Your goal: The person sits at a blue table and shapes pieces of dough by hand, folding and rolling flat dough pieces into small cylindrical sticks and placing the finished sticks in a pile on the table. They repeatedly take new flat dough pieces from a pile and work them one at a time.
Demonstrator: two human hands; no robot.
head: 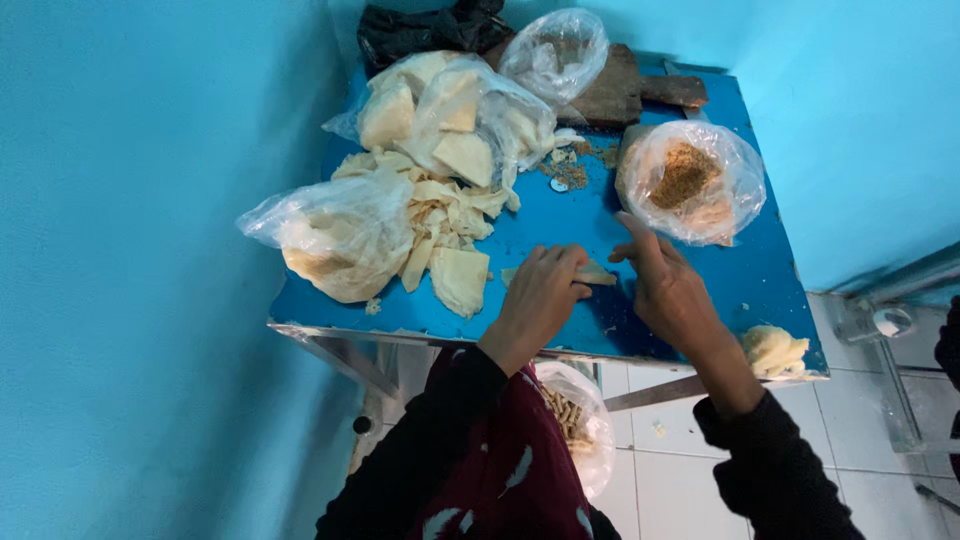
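On the blue table my left hand lies fingers-down on a small pale pastry sheet, pinching its left part. My right hand is beside it, fingers spread and touching the table just right of the sheet; it holds nothing that I can see. A loose heap of pale folded sheets lies left of my hands. A clear bag of brown crumbly filling sits open at the far right.
Clear bags of pale sheets crowd the table's left and back. A dough lump rests at the right front corner. Another bag with rolled pieces hangs below the table edge. Blue walls close in left and behind.
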